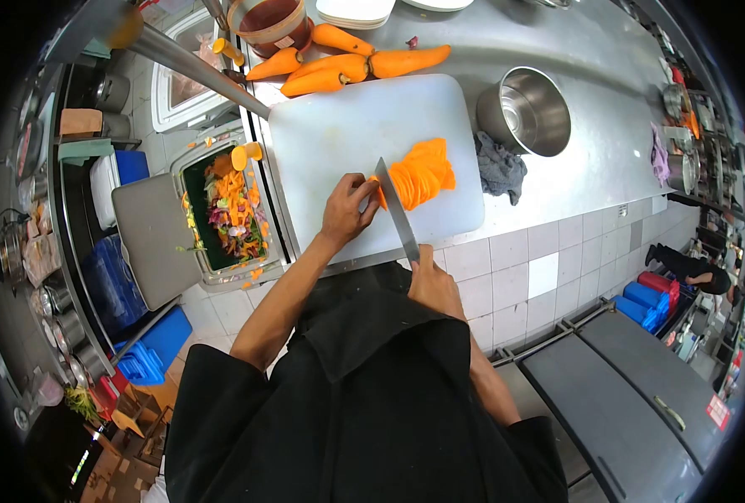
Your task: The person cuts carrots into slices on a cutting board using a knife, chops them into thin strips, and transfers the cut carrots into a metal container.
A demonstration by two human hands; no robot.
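My right hand [433, 283] is wrapped round the handle of a long kitchen knife [398, 212]. Its blade lies across a white cutting board [331, 134], standing against a fan of thin orange carrot slices [425, 174]. On the other side of the blade, the bent fingers of my left hand [348, 207] hold the small remaining end of the carrot [377, 194]. Most of that end is hidden by my fingertips and the knife. Several whole peeled carrots [347, 67] lie in a heap beyond the board's far edge.
A steel pot [525, 111] and a crumpled grey cloth [501, 168] are right of the board. To the left stands a bin [237, 214] of vegetable scraps. A slanting metal post [196, 71] reaches the board's far left corner. White plates [356, 12] sit at the back.
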